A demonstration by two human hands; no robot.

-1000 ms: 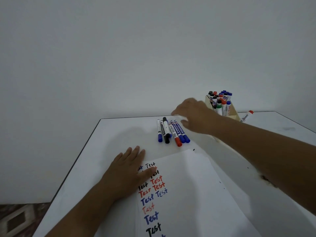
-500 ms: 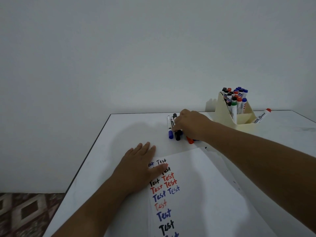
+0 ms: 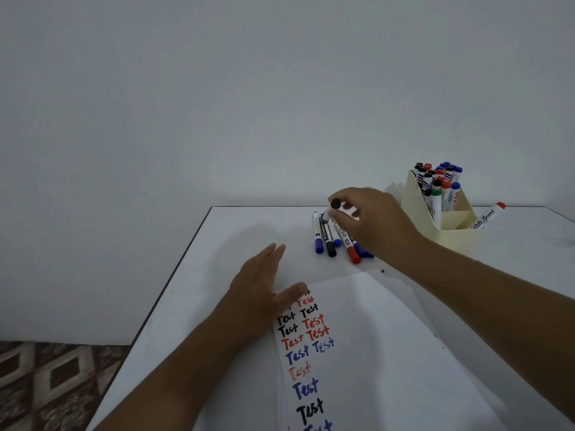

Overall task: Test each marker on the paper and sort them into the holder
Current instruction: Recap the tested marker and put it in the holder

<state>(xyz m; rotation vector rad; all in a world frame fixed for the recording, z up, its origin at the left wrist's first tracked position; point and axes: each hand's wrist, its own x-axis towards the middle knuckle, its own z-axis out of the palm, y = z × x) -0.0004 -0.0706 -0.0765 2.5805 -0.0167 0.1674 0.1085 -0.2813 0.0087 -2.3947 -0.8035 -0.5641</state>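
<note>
My right hand (image 3: pixel 370 219) pinches a black-capped marker (image 3: pixel 335 204) and holds it just above several loose markers (image 3: pixel 333 241) lying in a row on the white table (image 3: pixel 217 250). My left hand (image 3: pixel 261 290) lies flat, fingers straight, pressing the top left corner of the paper (image 3: pixel 373 353). The sheet carries a column of "Test" words in black, red and blue. A cream holder (image 3: pixel 417 209) at the back right is packed with several upright markers.
One red-capped marker (image 3: pixel 487 216) lies on the table just right of the holder. The table's left edge runs diagonally past my left arm, with patterned floor (image 3: pixel 46 384) below it. A plain wall stands behind the table.
My right hand reached onto the row of loose markers, closed on one and lifted it off the table. My left hand stayed on the paper.
</note>
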